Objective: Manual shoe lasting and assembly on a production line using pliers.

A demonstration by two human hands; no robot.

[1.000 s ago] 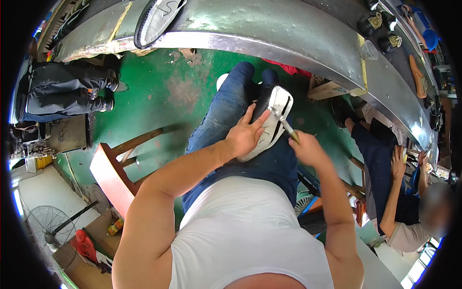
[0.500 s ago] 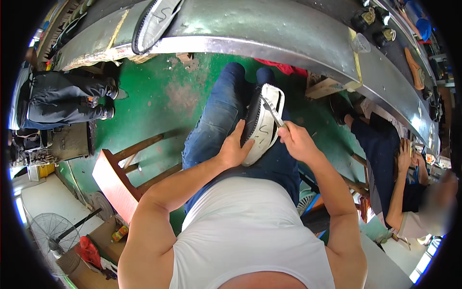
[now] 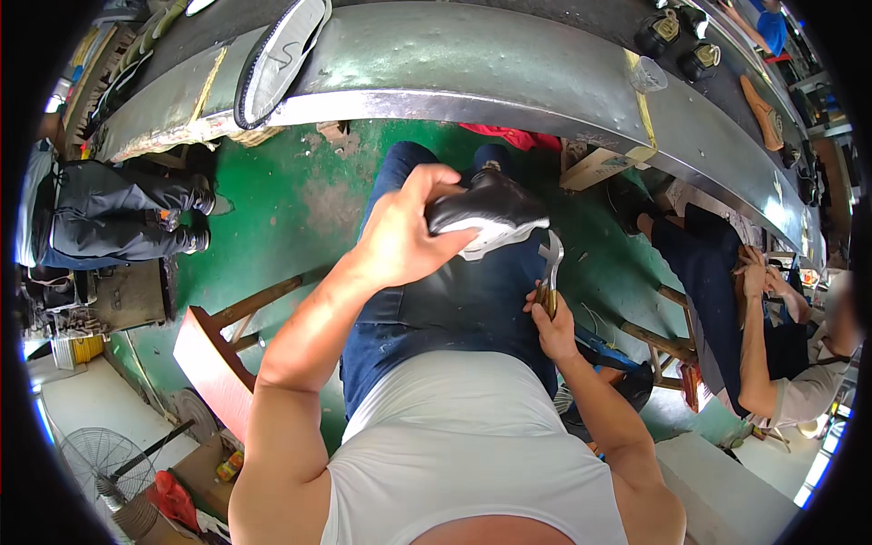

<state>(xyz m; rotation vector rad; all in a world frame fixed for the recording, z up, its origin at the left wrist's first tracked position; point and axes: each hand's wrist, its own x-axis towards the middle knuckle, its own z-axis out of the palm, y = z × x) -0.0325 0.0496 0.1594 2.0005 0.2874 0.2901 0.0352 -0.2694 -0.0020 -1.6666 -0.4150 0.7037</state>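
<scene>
head view: the left hand (image 3: pixel 400 238) grips a black shoe (image 3: pixel 486 213) with a white sole, raised over the lap, clear of the long grey metal bench (image 3: pixel 509 68) beyond the knees. the right hand (image 3: pixel 551 322) is closed on a metal tool (image 3: pixel 551 263), perhaps a knife, its tip just under the shoe. green floor (image 3: pixel 272 204) lies open to the left. a tan box (image 3: pixel 595 166) sits under the bench edge.

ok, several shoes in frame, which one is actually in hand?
The black shoe with the white sole, gripped by the left hand over the lap. The others lie untouched on the metal bench, such as the sole-up shoe.
</scene>
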